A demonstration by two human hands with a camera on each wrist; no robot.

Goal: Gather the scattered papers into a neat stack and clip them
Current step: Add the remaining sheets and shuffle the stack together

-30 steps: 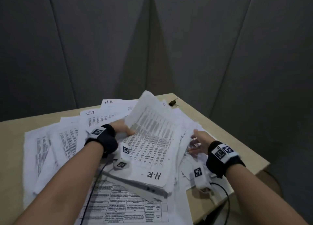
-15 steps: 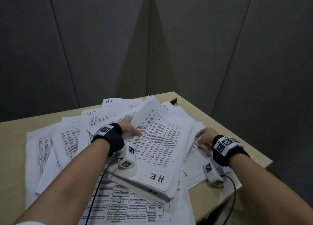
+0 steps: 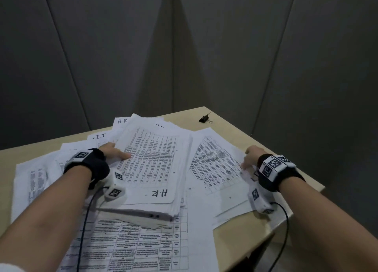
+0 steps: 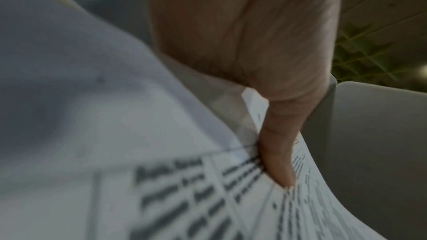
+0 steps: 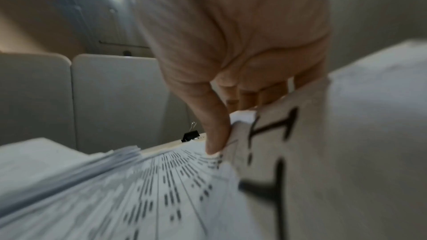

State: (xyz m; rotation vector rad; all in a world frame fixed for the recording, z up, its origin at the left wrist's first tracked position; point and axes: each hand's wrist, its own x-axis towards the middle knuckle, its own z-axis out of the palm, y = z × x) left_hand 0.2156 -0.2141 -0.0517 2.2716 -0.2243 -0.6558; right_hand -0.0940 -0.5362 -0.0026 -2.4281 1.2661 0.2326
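A: Where are the papers?

B: Spread across the table point(image 3: 229, 126). A thick stack point(image 3: 151, 169), its top sheet marked "H.R", lies in the middle, tilted over loose sheets. More sheets fan out to the left, and one printed sheet point(image 3: 216, 163) lies just right of the stack.

A: And the left hand point(image 3: 111, 152)?

B: At the stack's left edge, with the thumb point(image 4: 277, 152) pressed down on the top page. The other fingers go under the edge and are hidden, so its grip holds the stack.

A: The right hand point(image 3: 250, 157)?

B: On the right sheet's far right edge. The wrist view shows the thumb point(image 5: 215, 130) on the printed face and the fingers point(image 5: 247, 98) curled behind a lifted corner, so that grip pinches the sheet.

A: The clip point(image 3: 205, 118)?

B: A black binder clip, alone on the table's far right corner, well apart from both hands.
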